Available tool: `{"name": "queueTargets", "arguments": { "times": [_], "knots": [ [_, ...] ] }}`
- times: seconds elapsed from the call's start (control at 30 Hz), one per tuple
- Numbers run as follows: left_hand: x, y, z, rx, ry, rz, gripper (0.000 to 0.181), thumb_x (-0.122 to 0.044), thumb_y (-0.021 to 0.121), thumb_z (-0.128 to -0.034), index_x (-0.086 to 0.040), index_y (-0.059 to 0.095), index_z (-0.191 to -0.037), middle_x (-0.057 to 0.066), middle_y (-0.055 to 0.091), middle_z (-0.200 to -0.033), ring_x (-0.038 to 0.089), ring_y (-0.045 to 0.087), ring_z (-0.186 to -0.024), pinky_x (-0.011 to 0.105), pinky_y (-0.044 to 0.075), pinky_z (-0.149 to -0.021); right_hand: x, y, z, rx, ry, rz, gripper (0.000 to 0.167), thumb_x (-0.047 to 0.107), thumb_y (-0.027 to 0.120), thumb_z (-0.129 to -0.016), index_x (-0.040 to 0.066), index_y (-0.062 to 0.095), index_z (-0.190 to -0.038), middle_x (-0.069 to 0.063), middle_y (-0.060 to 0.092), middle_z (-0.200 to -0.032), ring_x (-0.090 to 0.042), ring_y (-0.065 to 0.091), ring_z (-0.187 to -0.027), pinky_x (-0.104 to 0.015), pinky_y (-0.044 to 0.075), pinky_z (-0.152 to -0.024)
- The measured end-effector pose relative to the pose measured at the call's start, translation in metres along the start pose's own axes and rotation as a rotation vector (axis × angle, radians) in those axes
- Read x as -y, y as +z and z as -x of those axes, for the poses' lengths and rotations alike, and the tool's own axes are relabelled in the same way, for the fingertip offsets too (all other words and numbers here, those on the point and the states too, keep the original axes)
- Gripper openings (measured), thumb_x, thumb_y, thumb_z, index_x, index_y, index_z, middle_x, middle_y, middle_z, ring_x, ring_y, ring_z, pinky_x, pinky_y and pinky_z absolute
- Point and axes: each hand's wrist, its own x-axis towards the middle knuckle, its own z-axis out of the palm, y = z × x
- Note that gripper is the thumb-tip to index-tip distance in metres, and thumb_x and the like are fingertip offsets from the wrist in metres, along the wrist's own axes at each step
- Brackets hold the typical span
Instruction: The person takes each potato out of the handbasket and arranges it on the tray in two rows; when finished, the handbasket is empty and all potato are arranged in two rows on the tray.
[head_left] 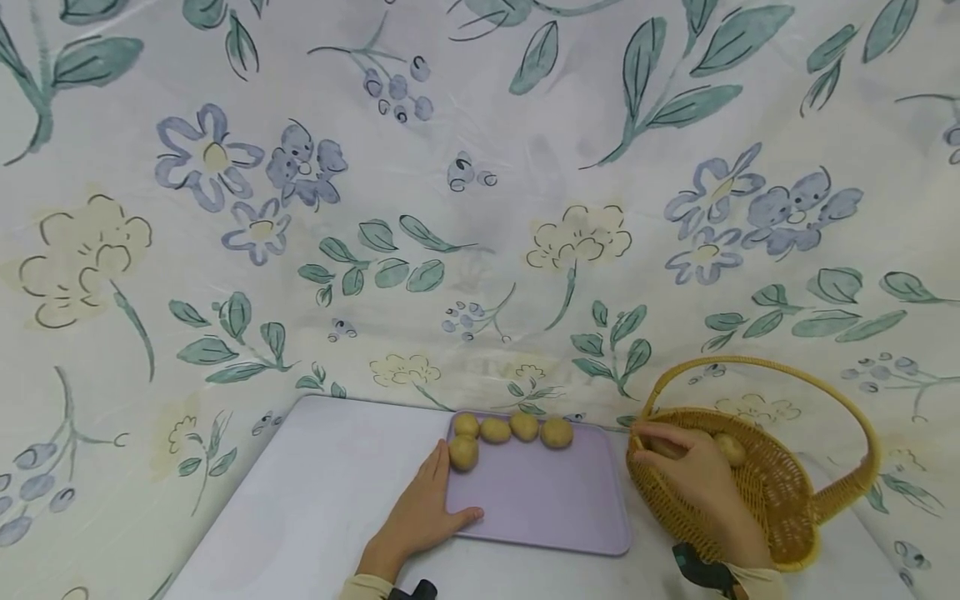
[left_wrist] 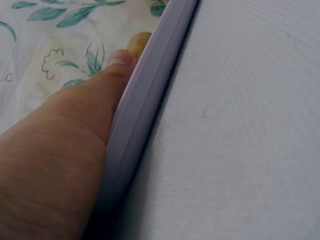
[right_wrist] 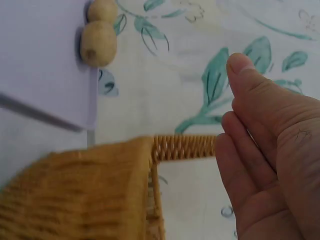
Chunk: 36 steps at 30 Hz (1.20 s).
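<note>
My left hand [head_left: 423, 504] rests against the left edge of a lilac tray [head_left: 540, 500], fingers straight and thumb at its front edge. In the left wrist view, the thumb [left_wrist: 65, 130] lies along the tray's side. Several potatoes [head_left: 557, 432] line the tray's back edge, and another potato [head_left: 463, 452] sits near my left fingertips. Over the left part of a wicker basket [head_left: 787, 508] is my right hand [head_left: 697, 475], thumb and fingers apart. The right wrist view shows nothing between them. A potato [head_left: 730, 450] lies in the basket beside that hand; another shows below the fingers.
The basket's tall arched handle [head_left: 772, 364] rises above the right hand's working area. Tray and basket stand side by side on a white table [head_left: 300, 500]. A floral cloth [head_left: 480, 208] hangs directly behind them.
</note>
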Motion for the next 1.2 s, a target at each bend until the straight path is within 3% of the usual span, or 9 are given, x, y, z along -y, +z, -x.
{"name": "queueTargets", "arguments": {
  "times": [0.23,0.33,0.47,0.67,0.73,0.83,0.93,1.07,1.2],
  "knots": [
    [0.002,-0.001,0.0,0.005,-0.006,-0.006,0.124,-0.07,0.07,-0.0812,0.009,0.015,-0.16,0.027,0.019,-0.168,0.04,0.025,-0.156,0.05,0.028,-0.127,-0.022,-0.026,0.006,-0.067,0.06,0.208,0.048,0.039,0.083,-0.085,0.016,0.075,-0.126,-0.009,0.073,-0.128,-0.028,0.07,-0.113,-0.012,0.052,-0.078],
    [0.002,-0.002,0.0,0.006,-0.006,-0.001,0.124,-0.07,0.071,-0.0812,0.009,0.015,-0.16,0.027,0.019,-0.168,0.04,0.024,-0.156,0.051,0.028,-0.127,-0.033,-0.036,0.007,-0.061,0.095,0.196,0.052,0.04,0.082,-0.087,0.013,0.072,-0.13,-0.013,0.072,-0.129,-0.011,0.071,-0.107,-0.01,0.052,-0.076],
    [0.002,-0.003,0.0,0.008,-0.008,-0.004,0.124,-0.07,0.071,-0.0811,0.009,0.015,-0.16,0.027,0.019,-0.168,0.04,0.024,-0.156,0.05,0.028,-0.127,-0.045,-0.049,0.008,-0.056,0.108,0.199,0.054,0.04,0.081,-0.086,0.011,0.071,-0.131,-0.018,0.071,-0.129,0.019,0.056,-0.093,-0.008,0.052,-0.073],
    [0.004,-0.002,0.0,0.008,-0.013,-0.004,0.125,-0.071,0.07,-0.0809,0.008,0.014,-0.16,0.027,0.019,-0.168,0.04,0.024,-0.156,0.05,0.028,-0.127,-0.049,-0.064,0.006,-0.007,0.142,0.241,0.059,0.047,0.081,-0.085,0.014,0.07,-0.133,-0.016,0.068,-0.134,0.029,0.04,-0.095,-0.01,0.05,-0.077],
    [0.004,-0.002,0.0,0.009,-0.014,-0.006,0.125,-0.072,0.07,-0.0809,0.008,0.014,-0.16,0.026,0.018,-0.168,0.04,0.024,-0.156,0.05,0.028,-0.127,-0.049,-0.066,0.003,0.0,0.141,0.242,0.059,0.046,0.081,-0.085,0.014,0.07,-0.133,-0.016,0.068,-0.135,0.02,0.053,-0.099,-0.013,0.053,-0.078],
    [0.004,-0.001,0.0,0.008,-0.016,-0.006,0.125,-0.072,0.07,-0.0807,0.007,0.014,-0.16,0.026,0.018,-0.168,0.04,0.024,-0.156,0.051,0.028,-0.127,-0.05,-0.068,-0.002,0.016,0.127,0.268,0.056,0.045,0.08,-0.087,0.014,0.07,-0.132,-0.017,0.067,-0.136,-0.012,0.069,-0.111,-0.022,0.057,-0.081],
    [0.004,0.0,-0.001,0.007,-0.015,-0.006,0.125,-0.072,0.069,-0.0808,0.007,0.014,-0.16,0.026,0.019,-0.168,0.04,0.024,-0.156,0.051,0.028,-0.127,-0.051,-0.069,-0.007,0.04,0.106,0.272,0.054,0.045,0.077,-0.089,0.013,0.07,-0.133,-0.019,0.064,-0.139,-0.043,0.064,-0.122,-0.036,0.061,-0.088],
    [0.004,0.001,-0.001,0.007,-0.01,-0.004,0.125,-0.072,0.069,-0.0808,0.007,0.014,-0.16,0.026,0.019,-0.168,0.04,0.025,-0.156,0.051,0.028,-0.127,-0.055,-0.067,-0.013,0.066,0.092,0.268,0.054,0.044,0.076,-0.091,0.011,0.069,-0.133,-0.022,0.063,-0.14,-0.047,0.062,-0.123,-0.051,0.059,-0.094],
    [0.003,0.001,-0.001,0.009,-0.007,-0.002,0.125,-0.072,0.069,-0.0809,0.007,0.014,-0.16,0.026,0.019,-0.168,0.04,0.024,-0.156,0.051,0.028,-0.127,-0.062,-0.063,-0.016,0.071,0.096,0.268,0.054,0.043,0.076,-0.091,0.009,0.07,-0.132,-0.023,0.065,-0.136,-0.046,0.064,-0.12,-0.051,0.06,-0.092]
  ]
}}
